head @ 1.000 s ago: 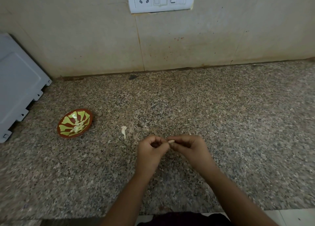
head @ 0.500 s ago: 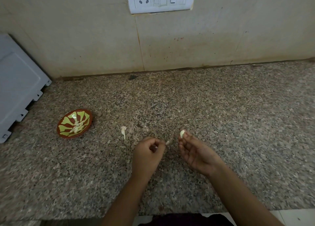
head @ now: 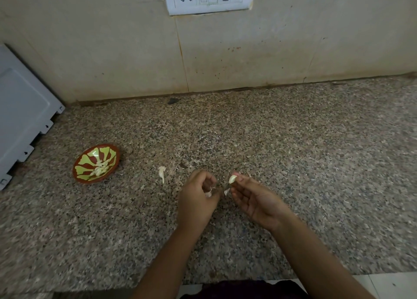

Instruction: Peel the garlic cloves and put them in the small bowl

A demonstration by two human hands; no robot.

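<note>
- Head view: the table (head: 293, 152) runs wide to the right. The wall bounds its far edge, its near edge lies under the forearms, and a grey panel (head: 22, 118) closes the far left.
- The small bowl (head: 84, 157) sits left, well apart from both hands, with peeled cloves (head: 100, 169) inside. Only a loose skin (head: 161, 173) lies between.
- A second ago both met on one clove; now they are apart.
- The right grip (head: 257, 199) pinches the garlic clove (head: 232, 179), seemingly bare, so it is probably ready for the bowl.
- The left grip (head: 196, 199) curls round a skin scrap (head: 208, 194).

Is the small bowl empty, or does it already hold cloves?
Not empty: several pale peeled cloves lie in the bottom of the small bowl.
</note>
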